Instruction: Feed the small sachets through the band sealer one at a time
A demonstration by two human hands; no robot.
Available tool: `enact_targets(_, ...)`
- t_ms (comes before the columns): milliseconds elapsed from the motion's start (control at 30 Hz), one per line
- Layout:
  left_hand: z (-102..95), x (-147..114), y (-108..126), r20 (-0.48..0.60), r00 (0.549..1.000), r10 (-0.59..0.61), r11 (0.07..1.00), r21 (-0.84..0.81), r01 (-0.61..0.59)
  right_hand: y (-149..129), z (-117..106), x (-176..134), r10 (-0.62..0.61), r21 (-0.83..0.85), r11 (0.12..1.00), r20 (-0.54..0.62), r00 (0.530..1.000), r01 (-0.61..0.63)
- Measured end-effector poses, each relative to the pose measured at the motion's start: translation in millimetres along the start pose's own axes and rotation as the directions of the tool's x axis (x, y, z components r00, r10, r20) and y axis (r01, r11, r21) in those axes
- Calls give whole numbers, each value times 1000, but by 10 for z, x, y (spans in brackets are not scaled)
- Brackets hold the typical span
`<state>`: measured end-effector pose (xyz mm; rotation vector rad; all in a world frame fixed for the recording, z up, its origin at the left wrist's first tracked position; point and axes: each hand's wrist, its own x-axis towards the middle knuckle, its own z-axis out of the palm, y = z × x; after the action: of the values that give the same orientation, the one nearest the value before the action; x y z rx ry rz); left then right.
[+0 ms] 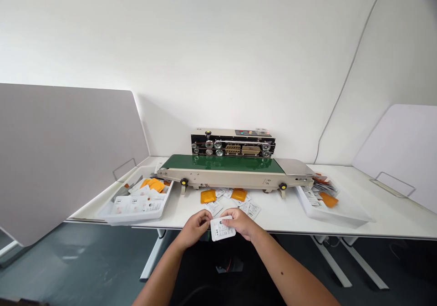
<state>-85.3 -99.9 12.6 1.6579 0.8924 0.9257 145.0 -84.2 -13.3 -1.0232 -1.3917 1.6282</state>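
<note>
A small white printed packet is held up just in front of the table's edge, its text side towards me. My right hand grips its upper right part, with the thumb lying across the printed face. At the packet's upper left corner, the curled fingers and thumb of my left hand are pinched together on its edge. Behind my hands, an orange packet and a second orange packet lie on the table among several white printed packets.
A band sealing machine with a green conveyor belt stands across the table. A white bin of packets sits at the left, another bin at the right. Grey panels flank the table.
</note>
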Motion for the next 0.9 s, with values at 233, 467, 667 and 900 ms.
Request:
enact_targets(233,-12,-8,-22,8,1000,23,999,-34,-23,-54,-42,-55,14,47,999,-10,1000,-13)
enact_targets(467,-39,7,-86,15,1000,12,1000,-9,-12,-486,-856,-4,-114,192,956,-455,883,222)
enact_targets(667,-25,14,-47,2,1000,-1,1000,20,1,-913,-1707,-27,-133,160,912,-756,641,378)
enact_targets(900,-21,11,-50,9,1000,3,1000,22,-4,-783,-1687,-373,-26,166,980,-446,895,111)
